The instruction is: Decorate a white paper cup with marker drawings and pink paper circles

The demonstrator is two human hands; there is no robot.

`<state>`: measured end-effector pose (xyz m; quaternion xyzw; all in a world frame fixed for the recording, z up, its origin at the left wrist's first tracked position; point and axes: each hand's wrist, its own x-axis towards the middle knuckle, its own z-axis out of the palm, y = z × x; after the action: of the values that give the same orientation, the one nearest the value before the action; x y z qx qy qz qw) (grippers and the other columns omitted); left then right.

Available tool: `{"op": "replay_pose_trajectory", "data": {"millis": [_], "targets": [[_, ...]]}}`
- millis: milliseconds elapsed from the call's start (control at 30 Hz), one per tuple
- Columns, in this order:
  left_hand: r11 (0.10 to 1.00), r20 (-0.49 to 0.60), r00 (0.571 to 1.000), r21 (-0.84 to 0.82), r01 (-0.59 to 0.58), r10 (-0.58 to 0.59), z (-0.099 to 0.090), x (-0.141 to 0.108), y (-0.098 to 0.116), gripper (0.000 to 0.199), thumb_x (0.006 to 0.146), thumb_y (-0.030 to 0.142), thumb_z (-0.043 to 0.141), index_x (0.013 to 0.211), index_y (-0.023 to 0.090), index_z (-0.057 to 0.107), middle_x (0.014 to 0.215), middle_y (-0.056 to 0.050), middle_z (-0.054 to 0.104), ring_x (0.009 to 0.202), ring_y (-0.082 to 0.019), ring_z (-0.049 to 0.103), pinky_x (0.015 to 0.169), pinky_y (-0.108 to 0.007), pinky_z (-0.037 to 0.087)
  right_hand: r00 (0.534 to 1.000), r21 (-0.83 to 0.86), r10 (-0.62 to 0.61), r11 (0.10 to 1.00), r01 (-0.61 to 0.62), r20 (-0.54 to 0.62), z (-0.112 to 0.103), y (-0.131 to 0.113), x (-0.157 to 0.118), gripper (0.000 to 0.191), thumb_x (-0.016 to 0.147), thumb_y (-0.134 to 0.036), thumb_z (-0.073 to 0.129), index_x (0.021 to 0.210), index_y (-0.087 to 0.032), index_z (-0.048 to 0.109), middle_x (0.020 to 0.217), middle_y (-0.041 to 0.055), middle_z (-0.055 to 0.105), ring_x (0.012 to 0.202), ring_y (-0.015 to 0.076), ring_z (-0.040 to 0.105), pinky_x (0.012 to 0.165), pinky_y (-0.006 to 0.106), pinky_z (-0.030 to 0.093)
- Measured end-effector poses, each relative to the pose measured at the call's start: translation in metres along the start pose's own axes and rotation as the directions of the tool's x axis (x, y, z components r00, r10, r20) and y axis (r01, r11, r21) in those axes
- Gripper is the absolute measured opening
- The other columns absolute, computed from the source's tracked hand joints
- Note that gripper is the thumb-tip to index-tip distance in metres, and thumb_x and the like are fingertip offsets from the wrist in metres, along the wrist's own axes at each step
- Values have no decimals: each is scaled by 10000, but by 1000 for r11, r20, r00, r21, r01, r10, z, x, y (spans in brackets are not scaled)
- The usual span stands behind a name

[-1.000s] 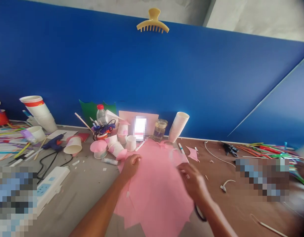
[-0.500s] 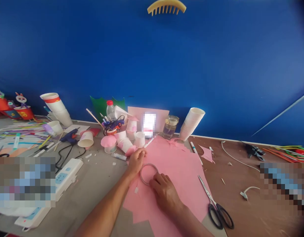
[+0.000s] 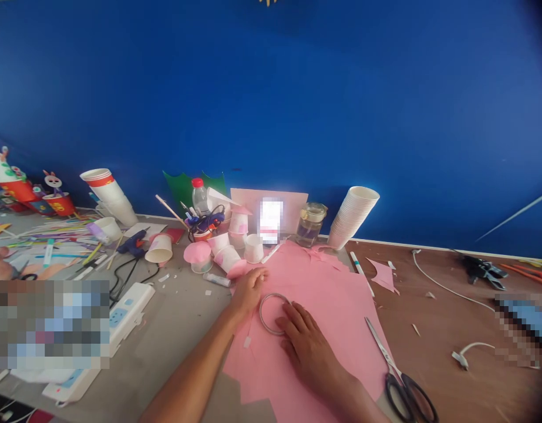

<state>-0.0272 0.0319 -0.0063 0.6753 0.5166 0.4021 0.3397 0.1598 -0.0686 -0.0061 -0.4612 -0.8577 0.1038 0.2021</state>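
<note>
A large pink paper sheet (image 3: 327, 311) with jagged cut edges lies before me. On it lies a thin grey ring (image 3: 261, 314), flat against the paper. My right hand (image 3: 308, 338) rests over the ring's right edge, fingers stretched and slightly apart, fingertips touching it. Just left of the ring, my left hand (image 3: 249, 291) lies on the sheet's left edge with fingers loosely bent and nothing visible in them. A small white paper scrap (image 3: 247, 341) is below the ring. Black-handled scissors (image 3: 389, 364) lie partly open by the sheet's right edge.
Pink-trimmed paper cups (image 3: 198, 257), a glass jar (image 3: 311, 223) and a tilted cup stack (image 3: 353, 217) stand along the blue wall. A power strip (image 3: 121, 320) and a glue gun (image 3: 133, 244) are at left. Another person's hand (image 3: 0, 270) shows at the far left edge.
My right fingers have loosened from a curled grasp and spread flatter over the ring. My left fingers have also relaxed a little. The view has shifted, moving the table's objects slightly rightward.
</note>
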Motion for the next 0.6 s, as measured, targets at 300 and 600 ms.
{"op": "replay_pose_trajectory", "data": {"millis": [300,600], "targets": [[990,52,997,129,-56,49,0,-1,4,301,878,221,377,1074,184,603,919,-66,708,839,-185,665,808,-336,509,984,211,80,971,-112,156,-46,11,7,189,743,-37,495,788,-206,567,1014,68,623,988,237,570,813,394,487],[934,267,953,281,-219,143,0,-1,12,383,787,55,402,1014,225,660,1034,-38,707,975,-193,621,956,-377,400,984,256,98,958,-133,146,-48,15,8,211,701,2,494,670,-207,478,848,24,544,796,187,531,671,315,455]]}}
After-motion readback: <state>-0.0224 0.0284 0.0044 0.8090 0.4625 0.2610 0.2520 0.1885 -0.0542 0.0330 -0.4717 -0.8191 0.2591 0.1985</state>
